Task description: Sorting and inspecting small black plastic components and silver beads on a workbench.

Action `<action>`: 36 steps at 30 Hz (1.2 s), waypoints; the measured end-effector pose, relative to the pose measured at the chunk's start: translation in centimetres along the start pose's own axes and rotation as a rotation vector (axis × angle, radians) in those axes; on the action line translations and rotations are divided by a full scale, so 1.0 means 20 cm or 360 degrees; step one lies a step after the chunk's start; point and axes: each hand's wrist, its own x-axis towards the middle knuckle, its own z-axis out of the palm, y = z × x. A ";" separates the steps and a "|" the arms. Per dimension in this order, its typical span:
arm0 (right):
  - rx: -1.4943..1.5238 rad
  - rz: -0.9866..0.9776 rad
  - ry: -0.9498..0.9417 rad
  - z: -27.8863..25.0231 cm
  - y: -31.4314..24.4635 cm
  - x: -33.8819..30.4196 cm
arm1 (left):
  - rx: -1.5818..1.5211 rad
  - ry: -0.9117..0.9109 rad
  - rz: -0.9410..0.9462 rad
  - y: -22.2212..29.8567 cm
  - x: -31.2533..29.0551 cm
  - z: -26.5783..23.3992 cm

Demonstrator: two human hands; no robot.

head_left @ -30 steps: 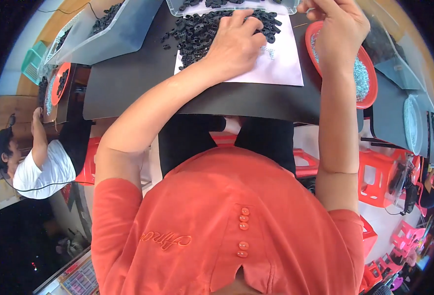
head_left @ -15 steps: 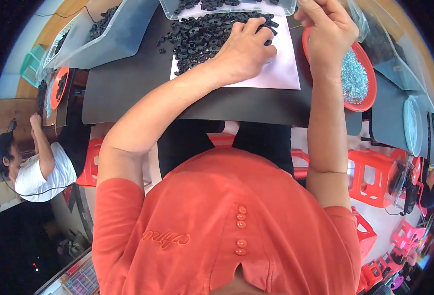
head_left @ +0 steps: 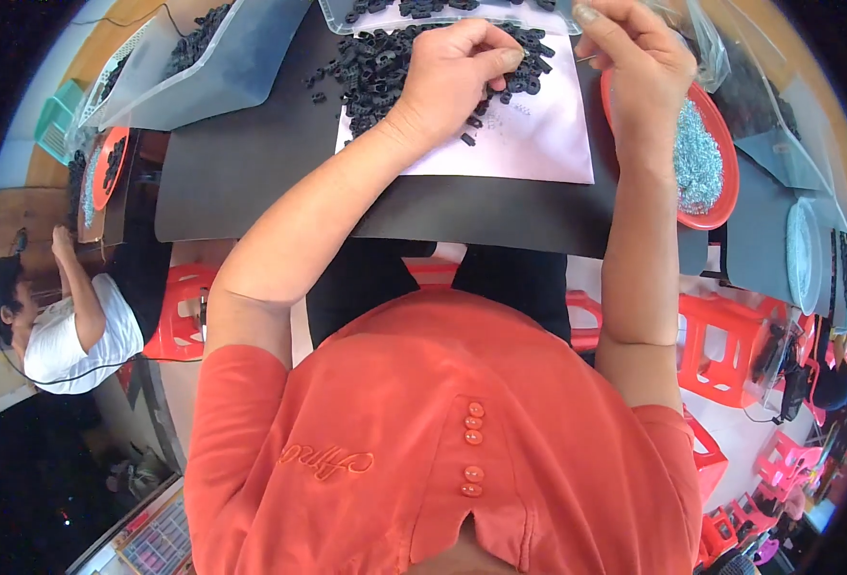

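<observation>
Head view: left hand [head_left: 447, 72] resting on white paper sheet [head_left: 538, 144], fingertips pinching together on small black ring from pile of black rings [head_left: 385, 62], keeping stock close. Right hand [head_left: 634, 62] hovering over red dish [head_left: 706, 158] of small silvery metal parts [head_left: 696, 158], thumb and forefinger pressing together, possibly on thin pin; cannot tell for certain.

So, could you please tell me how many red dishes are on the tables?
2. One red dish of silvery bits lies under the right hand; a smaller red dish sits far left. Others may be hidden.
</observation>
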 end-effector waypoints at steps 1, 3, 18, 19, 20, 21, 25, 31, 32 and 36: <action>-0.0008 0.0111 -0.0028 0.02 0.00 -0.01 | -0.0165 0.0010 -0.0179 0.01 0.00 -0.01; -0.0021 0.0222 -0.0061 0.05 0.02 -0.02 | -0.0387 0.0016 -0.0366 0.00 0.00 -0.03; 0.0177 0.0662 -0.0474 0.10 0.10 -0.05 | -0.0678 -0.0024 -0.0373 0.00 -0.01 -0.04; 0.0176 0.0665 -0.0476 0.10 0.10 -0.05 | -0.0680 -0.0023 -0.0376 -0.01 -0.01 -0.03; 0.0164 0.0683 -0.0487 0.10 0.10 -0.05 | -0.0679 -0.0029 -0.0356 -0.02 -0.01 -0.03; 0.0153 0.0697 -0.0496 0.10 0.10 -0.05 | -0.0676 -0.0036 -0.0334 -0.02 -0.01 -0.03; 0.0129 0.0671 -0.0517 0.10 0.09 -0.05 | -0.0662 -0.0054 -0.0476 -0.03 0.00 -0.05; 0.0196 0.0613 -0.0563 0.09 0.10 -0.05 | -0.0886 -0.0065 -0.0612 -0.04 0.00 -0.06; 0.0182 0.0581 -0.0557 0.08 0.11 -0.05 | -0.0924 -0.0099 -0.0634 -0.05 0.00 -0.06; 0.0327 0.0569 -0.0445 0.11 0.08 -0.05 | -0.1026 -0.0162 -0.0671 -0.06 0.00 -0.08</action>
